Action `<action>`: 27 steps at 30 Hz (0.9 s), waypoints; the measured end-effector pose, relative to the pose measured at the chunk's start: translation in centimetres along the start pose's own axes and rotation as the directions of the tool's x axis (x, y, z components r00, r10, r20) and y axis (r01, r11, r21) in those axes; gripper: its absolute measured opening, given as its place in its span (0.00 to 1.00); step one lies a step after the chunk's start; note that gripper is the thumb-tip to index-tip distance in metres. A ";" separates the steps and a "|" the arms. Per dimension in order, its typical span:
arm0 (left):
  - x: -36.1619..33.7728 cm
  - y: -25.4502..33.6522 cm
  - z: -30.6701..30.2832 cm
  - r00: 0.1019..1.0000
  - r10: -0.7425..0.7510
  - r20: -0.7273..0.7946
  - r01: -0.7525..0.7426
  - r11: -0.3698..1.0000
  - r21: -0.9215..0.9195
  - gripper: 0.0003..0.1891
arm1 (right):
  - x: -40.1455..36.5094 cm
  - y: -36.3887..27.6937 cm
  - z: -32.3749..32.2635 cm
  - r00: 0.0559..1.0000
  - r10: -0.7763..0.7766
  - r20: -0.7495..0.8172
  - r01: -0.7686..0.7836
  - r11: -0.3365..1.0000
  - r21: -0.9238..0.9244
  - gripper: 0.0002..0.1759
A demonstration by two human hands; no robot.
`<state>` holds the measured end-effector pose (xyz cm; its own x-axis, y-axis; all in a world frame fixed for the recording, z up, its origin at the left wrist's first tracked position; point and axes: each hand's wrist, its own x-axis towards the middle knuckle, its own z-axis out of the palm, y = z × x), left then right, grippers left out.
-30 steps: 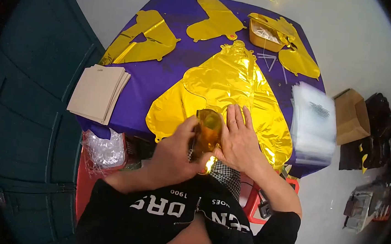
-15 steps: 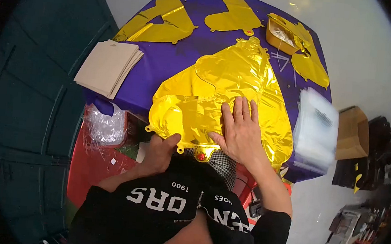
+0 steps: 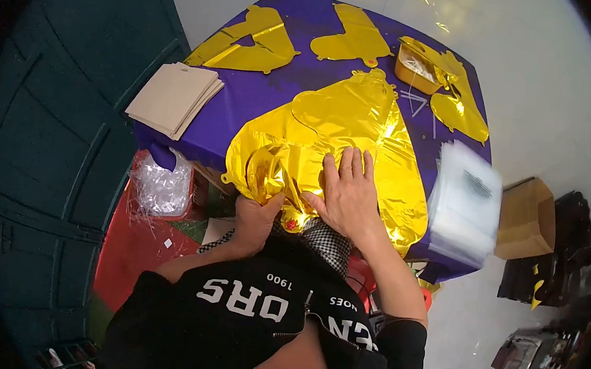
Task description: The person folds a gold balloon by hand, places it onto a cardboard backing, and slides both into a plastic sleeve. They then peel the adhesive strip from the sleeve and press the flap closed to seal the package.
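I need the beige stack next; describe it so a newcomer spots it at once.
Find the purple-covered table. At its left edge, just below a gold foil piece with a hole in the view, lies the beige stack. Its matte, straight-edged sheets set it apart from the shiny foil beside it.

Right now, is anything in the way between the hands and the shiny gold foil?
No, nothing I can see. The left hand touches the gold foil at its near edge, and the right hand rests right on top. The clear plastic stack is off to the side.
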<state>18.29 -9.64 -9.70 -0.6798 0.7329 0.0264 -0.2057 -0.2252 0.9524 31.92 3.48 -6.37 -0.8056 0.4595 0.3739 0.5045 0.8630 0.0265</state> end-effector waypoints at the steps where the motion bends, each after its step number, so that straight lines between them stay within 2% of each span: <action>1: 0.0 0.1 0.1 1.000 0.018 -0.003 -0.018 1.000 0.018 0.10 | 0.0 -0.1 0.0 1.000 0.005 -0.004 -0.005 1.000 0.004 0.45; 4: 0.1 -0.1 -0.4 0.997 0.079 0.010 -0.079 0.979 0.188 0.08 | -0.1 0.0 0.2 1.000 0.006 -0.019 -0.006 1.000 0.012 0.45; 11: 0.1 0.0 -0.5 0.999 0.037 -0.037 -0.031 0.989 0.141 0.08 | -0.1 -0.1 0.3 1.000 0.010 -0.024 -0.010 1.000 0.017 0.45; 13: 0.1 0.1 -0.4 0.997 0.069 -0.036 -0.063 0.986 0.157 0.08 | -0.1 0.0 0.2 1.000 0.012 -0.024 -0.011 0.999 0.031 0.45; 14: 0.0 -0.1 -0.8 0.995 0.104 -0.003 -0.099 0.960 0.264 0.08 | -0.2 0.0 0.3 1.000 0.009 -0.030 -0.008 1.000 0.028 0.45; 16: 0.1 -0.2 -1.6 0.984 0.159 0.074 -0.176 0.870 0.461 0.08 | -0.2 0.0 0.4 0.999 0.004 -0.041 -0.003 1.000 0.022 0.45; 19: -0.1 1.0 -0.5 0.926 0.337 0.167 -0.374 0.767 0.522 0.09 | -0.2 0.0 0.2 0.999 0.005 -0.044 -0.004 1.000 0.030 0.45; 22: 0.3 0.5 -1.0 0.926 0.315 0.206 -0.374 0.699 0.610 0.13 | -0.1 0.0 0.2 0.999 0.010 -0.043 -0.009 0.999 0.034 0.45; 25: 0.7 1.7 -0.2 0.819 0.419 0.392 -0.558 0.417 0.718 0.21 | -0.1 -0.1 0.3 0.999 0.014 -0.036 -0.013 0.999 0.034 0.45; 27: 1.3 2.1 0.4 0.685 0.461 0.565 -0.716 0.281 0.639 0.24 | -0.1 -0.1 0.2 1.000 0.014 -0.023 -0.013 0.999 0.032 0.43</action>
<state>17.23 -8.91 -7.56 -0.1629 0.7607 0.6283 0.8786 -0.1778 0.4431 31.92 3.41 -6.56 -0.7912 0.4667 0.3953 0.5049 0.8631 -0.0085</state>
